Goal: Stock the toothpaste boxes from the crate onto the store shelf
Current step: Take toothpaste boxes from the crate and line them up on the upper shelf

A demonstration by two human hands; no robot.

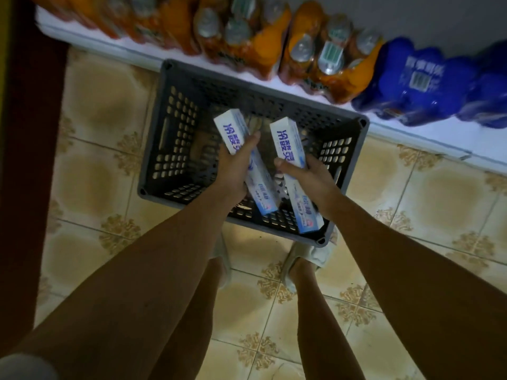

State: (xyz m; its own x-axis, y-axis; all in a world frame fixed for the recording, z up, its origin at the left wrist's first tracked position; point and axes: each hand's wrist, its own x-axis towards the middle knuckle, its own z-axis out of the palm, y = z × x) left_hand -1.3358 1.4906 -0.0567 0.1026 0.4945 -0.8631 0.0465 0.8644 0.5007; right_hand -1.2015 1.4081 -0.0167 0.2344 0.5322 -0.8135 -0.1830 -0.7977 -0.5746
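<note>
Each hand [236, 171] [310, 176] grip closed round white-blue toothpaste box [244, 160] [295, 174], over crate [170, 149].

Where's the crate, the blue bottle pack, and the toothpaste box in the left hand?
crate [175, 138], head view, on its left holed wall.
blue bottle pack [428, 86], head view, on the wrap near the white label.
left box [229, 133], head view, on its white upper face above the thumb.

I am standing on a tiled floor [104, 105] with the grey crate [175, 138] sitting on it, just in front of my feet [295, 267]. Beyond the crate, a low white shelf [411, 135] is carrying orange bottle packs [247, 42] and blue bottle packs [417, 80].
</note>
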